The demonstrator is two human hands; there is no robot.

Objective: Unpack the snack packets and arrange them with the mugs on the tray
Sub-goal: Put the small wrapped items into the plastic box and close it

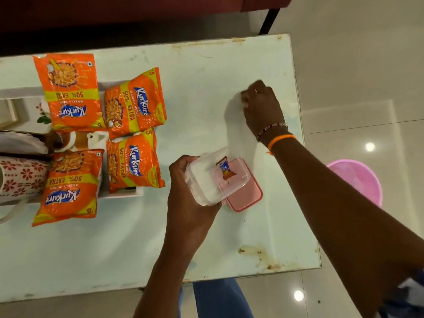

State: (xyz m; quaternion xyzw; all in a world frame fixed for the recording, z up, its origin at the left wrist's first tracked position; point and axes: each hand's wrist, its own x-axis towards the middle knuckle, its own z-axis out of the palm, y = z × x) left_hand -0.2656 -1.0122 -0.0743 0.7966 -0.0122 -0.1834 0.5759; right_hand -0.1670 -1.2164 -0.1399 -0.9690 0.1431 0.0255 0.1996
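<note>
Several orange Kurkure snack packets [135,102] lie flat across a white tray [124,195] at the table's left. A white mug with red flowers [23,177] lies at the left edge, and part of another patterned mug [78,140] shows between the packets. My left hand [185,191] grips a clear plastic box [206,180] tilted above the table, with one small wrapped sweet [226,169] inside. The box's pink lid [245,196] rests on the table under it. My right hand [263,109] reaches to the far right of the table, fingers pinched on a small blurred item.
The pale green table [206,237] has worn, rusty edges. A pink plastic bucket [360,180] stands on the tiled floor to the right. Dark red seating runs along the table's far side.
</note>
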